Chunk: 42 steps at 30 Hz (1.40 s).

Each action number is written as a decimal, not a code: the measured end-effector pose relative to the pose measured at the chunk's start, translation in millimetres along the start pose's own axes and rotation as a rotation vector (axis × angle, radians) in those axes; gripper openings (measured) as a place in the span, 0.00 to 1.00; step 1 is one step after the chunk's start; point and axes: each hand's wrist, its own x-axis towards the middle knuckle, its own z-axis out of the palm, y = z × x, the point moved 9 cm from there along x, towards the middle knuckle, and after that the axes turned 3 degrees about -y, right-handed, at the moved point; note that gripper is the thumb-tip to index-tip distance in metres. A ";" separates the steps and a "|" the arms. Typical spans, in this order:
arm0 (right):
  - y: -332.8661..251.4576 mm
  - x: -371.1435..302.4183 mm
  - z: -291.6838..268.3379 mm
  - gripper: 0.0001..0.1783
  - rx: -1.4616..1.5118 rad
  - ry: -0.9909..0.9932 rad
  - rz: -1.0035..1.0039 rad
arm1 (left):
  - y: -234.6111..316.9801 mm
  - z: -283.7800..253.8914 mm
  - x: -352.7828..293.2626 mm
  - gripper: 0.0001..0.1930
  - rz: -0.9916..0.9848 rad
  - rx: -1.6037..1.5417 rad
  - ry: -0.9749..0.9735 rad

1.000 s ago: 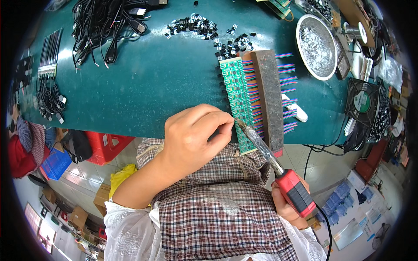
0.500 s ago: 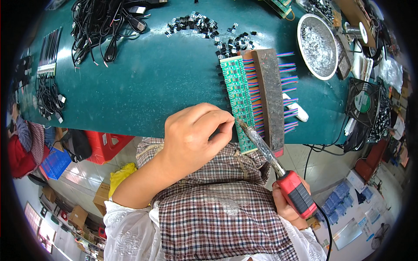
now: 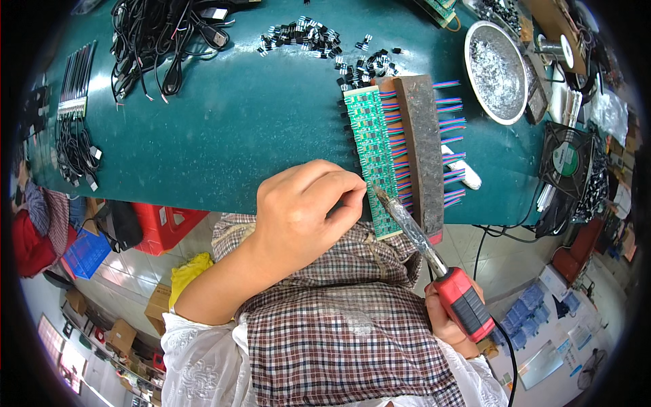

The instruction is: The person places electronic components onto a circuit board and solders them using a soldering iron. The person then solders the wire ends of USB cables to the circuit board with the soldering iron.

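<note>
Head view: black parts (image 3: 344, 115) already line the nine-o'clock edge of the green circuit board (image 3: 370, 139) at one o'clock, loose parts (image 3: 308, 37) remain at twelve, left hand (image 3: 305, 210) pinches something indiscernible, right hand (image 3: 447, 322) grips a soldering iron (image 3: 465, 306).

A soldering iron (image 3: 447, 281) with a red-and-black handle is held aslant, its metal shaft directed up and leftward over the lower half of a green circuit board panel (image 3: 375, 156). The panel (long, narrow, densely populated) is laid component side up, slightly slanted. Multicoloured wires (image 3: 453, 127) are arrayed along its right side. Tip contact cannot be confirmed.
</note>
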 end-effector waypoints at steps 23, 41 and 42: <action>35.5 -36.4 8.0 0.14 0.070 0.017 0.173 | -2.4 -2.8 -1.1 0.08 -0.039 -0.003 0.003; 28.3 -32.4 8.4 0.15 0.042 -0.005 0.110 | -55.7 -90.9 66.3 0.07 -0.175 0.507 0.225; 27.5 -32.2 8.6 0.15 0.028 -0.008 0.109 | -57.6 -91.1 65.7 0.07 -0.199 0.505 0.212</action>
